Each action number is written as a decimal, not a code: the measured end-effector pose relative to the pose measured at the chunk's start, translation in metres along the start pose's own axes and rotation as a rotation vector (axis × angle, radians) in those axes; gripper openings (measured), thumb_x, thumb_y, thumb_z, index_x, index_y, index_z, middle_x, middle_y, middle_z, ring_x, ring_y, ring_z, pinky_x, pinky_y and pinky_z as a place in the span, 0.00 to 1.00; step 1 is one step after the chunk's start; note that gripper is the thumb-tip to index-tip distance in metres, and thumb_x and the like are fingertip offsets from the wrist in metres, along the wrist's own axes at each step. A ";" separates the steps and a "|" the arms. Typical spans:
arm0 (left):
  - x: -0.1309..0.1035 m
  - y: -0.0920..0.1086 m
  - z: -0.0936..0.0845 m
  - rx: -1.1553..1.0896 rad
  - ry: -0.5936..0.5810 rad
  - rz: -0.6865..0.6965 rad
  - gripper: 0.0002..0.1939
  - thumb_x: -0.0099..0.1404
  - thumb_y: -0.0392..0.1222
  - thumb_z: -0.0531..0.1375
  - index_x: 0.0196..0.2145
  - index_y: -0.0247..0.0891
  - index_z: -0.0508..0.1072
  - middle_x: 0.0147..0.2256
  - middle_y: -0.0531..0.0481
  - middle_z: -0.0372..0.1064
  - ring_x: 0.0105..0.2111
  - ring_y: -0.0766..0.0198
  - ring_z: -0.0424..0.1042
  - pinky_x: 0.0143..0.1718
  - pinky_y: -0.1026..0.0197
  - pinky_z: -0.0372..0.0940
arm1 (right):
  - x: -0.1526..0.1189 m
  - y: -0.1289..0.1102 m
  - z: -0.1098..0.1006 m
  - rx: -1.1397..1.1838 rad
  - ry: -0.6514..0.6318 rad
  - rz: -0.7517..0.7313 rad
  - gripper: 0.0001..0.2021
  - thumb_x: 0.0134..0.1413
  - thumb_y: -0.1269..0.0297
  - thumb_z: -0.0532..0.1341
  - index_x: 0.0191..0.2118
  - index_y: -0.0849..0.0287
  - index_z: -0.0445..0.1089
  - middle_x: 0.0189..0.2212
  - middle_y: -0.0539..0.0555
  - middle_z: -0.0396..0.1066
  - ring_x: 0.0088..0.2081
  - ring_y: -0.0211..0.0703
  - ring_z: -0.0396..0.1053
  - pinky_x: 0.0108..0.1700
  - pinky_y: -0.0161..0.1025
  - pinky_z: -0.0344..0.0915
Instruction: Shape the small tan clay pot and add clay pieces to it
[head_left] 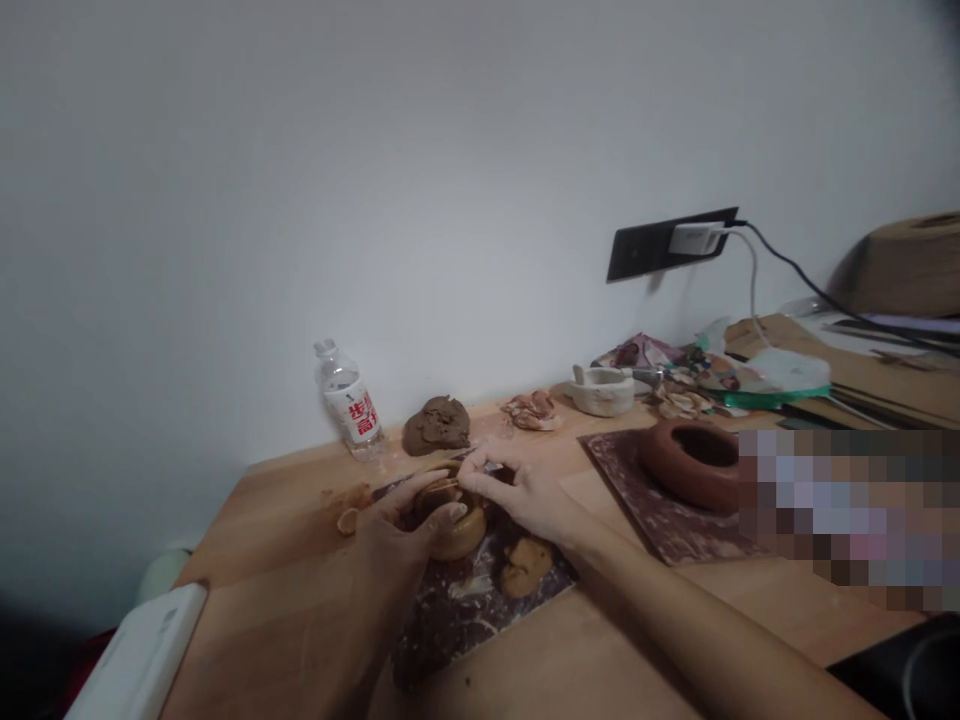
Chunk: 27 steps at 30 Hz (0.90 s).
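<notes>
A small round pot of yellowish-brown clay [461, 540] sits on a dark, smeared board [457, 640]. My left hand [394, 525] curls around its near left side, thumb and fingers closed on the rim. From the right, my right hand [525, 490] pinches the rim with thumb and bent fingers. Both hands partly hide the pot's opening. On the same board, just right of the pot, lies a flattened lump of yellowish clay [527, 567].
Along the wall stand a water bottle [351, 408], a brown clay lump [437, 424], clay scraps [531, 410] and a pale clay bowl [604, 394]. At right, a reddish-brown hollow clay form [667, 470] rests on another board [622, 490]. A white box [142, 650] is at left.
</notes>
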<state>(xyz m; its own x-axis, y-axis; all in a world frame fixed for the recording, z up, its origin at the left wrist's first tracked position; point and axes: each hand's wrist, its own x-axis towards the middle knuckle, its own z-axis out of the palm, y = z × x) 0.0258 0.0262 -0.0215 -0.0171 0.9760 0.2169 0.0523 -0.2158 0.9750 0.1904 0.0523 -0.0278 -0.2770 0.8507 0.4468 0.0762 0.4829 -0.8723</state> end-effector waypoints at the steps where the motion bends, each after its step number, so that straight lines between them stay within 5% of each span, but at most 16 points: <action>1: 0.000 0.002 0.000 -0.012 0.002 0.004 0.16 0.47 0.39 0.70 0.37 0.38 0.81 0.39 0.45 0.79 0.42 0.52 0.76 0.46 0.56 0.69 | 0.000 -0.001 -0.001 0.040 0.006 0.022 0.11 0.57 0.57 0.59 0.28 0.57 0.69 0.27 0.50 0.68 0.32 0.40 0.64 0.37 0.38 0.60; 5: -0.002 0.011 0.002 -0.120 0.023 -0.083 0.19 0.45 0.38 0.71 0.38 0.37 0.80 0.38 0.45 0.80 0.40 0.55 0.77 0.43 0.58 0.71 | 0.001 -0.001 -0.002 0.209 0.081 0.111 0.16 0.56 0.51 0.59 0.25 0.58 0.66 0.22 0.47 0.63 0.25 0.35 0.59 0.30 0.35 0.57; 9: -0.004 0.020 0.000 -0.266 -0.084 -0.244 0.20 0.44 0.39 0.73 0.37 0.34 0.79 0.36 0.42 0.80 0.35 0.58 0.78 0.40 0.61 0.71 | 0.002 0.000 -0.001 0.352 0.144 0.185 0.18 0.53 0.47 0.61 0.24 0.57 0.65 0.18 0.45 0.61 0.21 0.34 0.57 0.27 0.34 0.56; 14: -0.006 0.024 -0.002 -0.384 -0.242 -0.340 0.19 0.45 0.41 0.72 0.37 0.34 0.80 0.40 0.41 0.78 0.40 0.55 0.77 0.44 0.60 0.70 | 0.005 0.001 -0.003 0.530 0.237 0.175 0.17 0.43 0.56 0.69 0.16 0.58 0.65 0.25 0.51 0.71 0.35 0.40 0.68 0.36 0.36 0.64; 17: -0.006 0.023 -0.002 -0.411 -0.261 -0.388 0.22 0.44 0.38 0.73 0.40 0.35 0.80 0.41 0.42 0.78 0.41 0.55 0.76 0.46 0.59 0.69 | 0.007 0.002 -0.003 0.673 0.250 0.227 0.15 0.39 0.58 0.71 0.18 0.59 0.67 0.21 0.50 0.70 0.26 0.37 0.67 0.29 0.34 0.63; 27: -0.006 0.021 0.000 -0.314 -0.290 -0.411 0.24 0.43 0.40 0.73 0.41 0.36 0.79 0.40 0.41 0.78 0.38 0.55 0.77 0.40 0.59 0.70 | 0.004 0.000 -0.001 0.509 0.173 0.164 0.14 0.45 0.54 0.68 0.27 0.58 0.68 0.22 0.47 0.69 0.25 0.34 0.64 0.31 0.34 0.62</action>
<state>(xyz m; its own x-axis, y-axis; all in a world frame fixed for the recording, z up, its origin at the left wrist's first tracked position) 0.0266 0.0153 -0.0020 0.3022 0.9397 -0.1600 -0.1992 0.2264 0.9534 0.1903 0.0555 -0.0260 -0.1364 0.9486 0.2855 -0.3790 0.2163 -0.8998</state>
